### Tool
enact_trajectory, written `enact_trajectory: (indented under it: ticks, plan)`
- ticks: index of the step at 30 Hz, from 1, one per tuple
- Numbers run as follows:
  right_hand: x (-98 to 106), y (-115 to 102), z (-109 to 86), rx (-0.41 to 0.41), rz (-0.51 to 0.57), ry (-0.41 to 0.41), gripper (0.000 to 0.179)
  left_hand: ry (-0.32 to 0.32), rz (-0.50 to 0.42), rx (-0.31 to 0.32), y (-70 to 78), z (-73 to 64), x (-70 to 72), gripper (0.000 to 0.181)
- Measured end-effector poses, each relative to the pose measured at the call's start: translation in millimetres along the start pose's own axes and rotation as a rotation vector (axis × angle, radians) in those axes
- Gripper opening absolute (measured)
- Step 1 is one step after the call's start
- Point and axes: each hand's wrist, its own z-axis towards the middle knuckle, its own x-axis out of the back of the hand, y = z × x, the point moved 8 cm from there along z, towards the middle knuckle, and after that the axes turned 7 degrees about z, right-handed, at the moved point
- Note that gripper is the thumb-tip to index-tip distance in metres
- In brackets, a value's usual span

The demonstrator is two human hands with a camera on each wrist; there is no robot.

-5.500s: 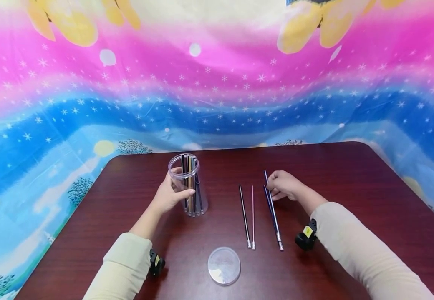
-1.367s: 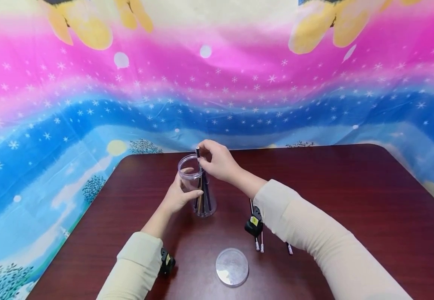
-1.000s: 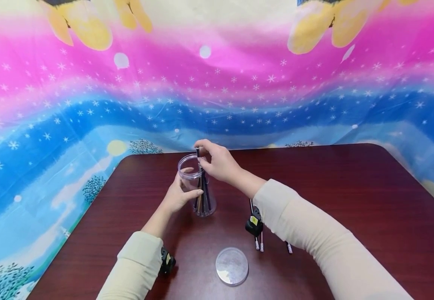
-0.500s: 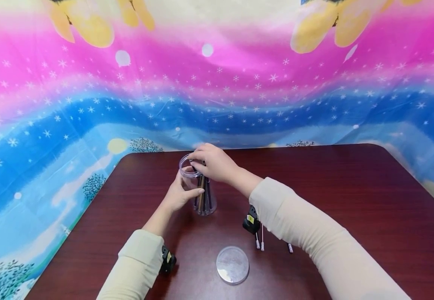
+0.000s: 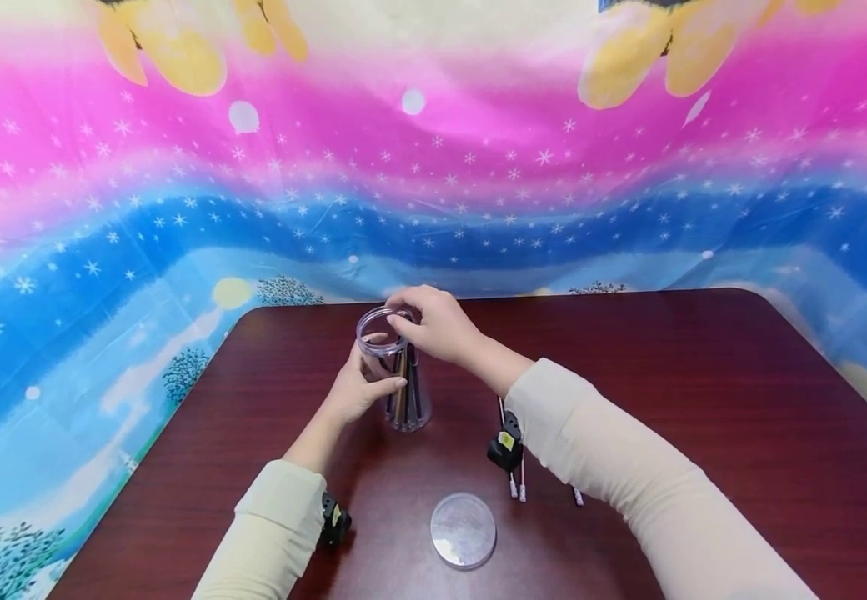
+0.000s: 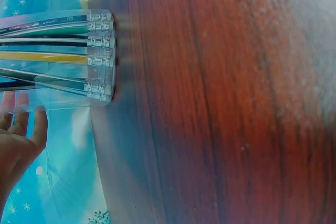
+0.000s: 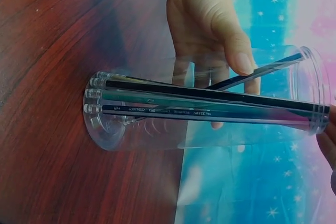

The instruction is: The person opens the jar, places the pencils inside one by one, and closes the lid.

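My left hand (image 5: 354, 387) grips the side of a clear plastic jar (image 5: 371, 360), which stands upright with several pencils (image 5: 402, 400) inside, eraser ends down. In the right wrist view, a bundle of black, green and dark blue pencils (image 7: 210, 95) leans to one side, while one dark pencil (image 7: 273, 67) slants across the jar towards the opposite rim. My right hand (image 5: 437, 325) is at the mouth of the jar, its curled fingers and thumb around the upper ends of the bundled pencils, which it largely hides.
A round clear lid (image 5: 463, 531) lies on the dark wooden table (image 5: 651, 358) near the front. Loose pencils (image 5: 522, 492) lie right of the jar, partly covered by my right sleeve and wrist camera (image 5: 507, 443). A patterned cloth (image 5: 433, 217) hangs behind the table.
My right hand has moved from the loose pencils to the jar's mouth. A dark pencil end that stuck up between its fingers a second ago no longer shows there. The left hand stays on the jar.
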Motion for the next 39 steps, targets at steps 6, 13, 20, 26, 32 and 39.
enact_trajectory:
  ticks: [6, 13, 20, 26, 32, 39]
  plan:
    - [12, 15, -8.3, -0.126, 0.160, 0.055, 0.020, 0.007, -0.028, -0.033, 4.2, -0.5, -0.9, 0.074]
    - [22, 36, -31.0, -0.259, 0.196, 0.058, 0.023, 0.008, 0.005, -0.042, 2.3, -0.2, -0.3, 0.072]
    - [32, 60, -57.1, -0.375, 0.207, 0.059, 0.023, 0.004, 0.009, -0.040, 2.3, -0.7, -0.1, 0.072]
    - [43, 77, -80.5, -0.443, 0.195, 0.038, 0.024, 0.006, 0.008, -0.036, 3.5, -2.3, -0.5, 0.072]
    - [49, 100, -105.2, -0.543, 0.210, 0.020, 0.026, 0.000, 0.000, -0.038, 4.2, -2.7, -1.7, 0.072]
    - [51, 127, -130.8, -0.627, 0.221, -0.001, 0.029, -0.003, -0.003, -0.034, 2.0, -2.2, -1.1, 0.072]
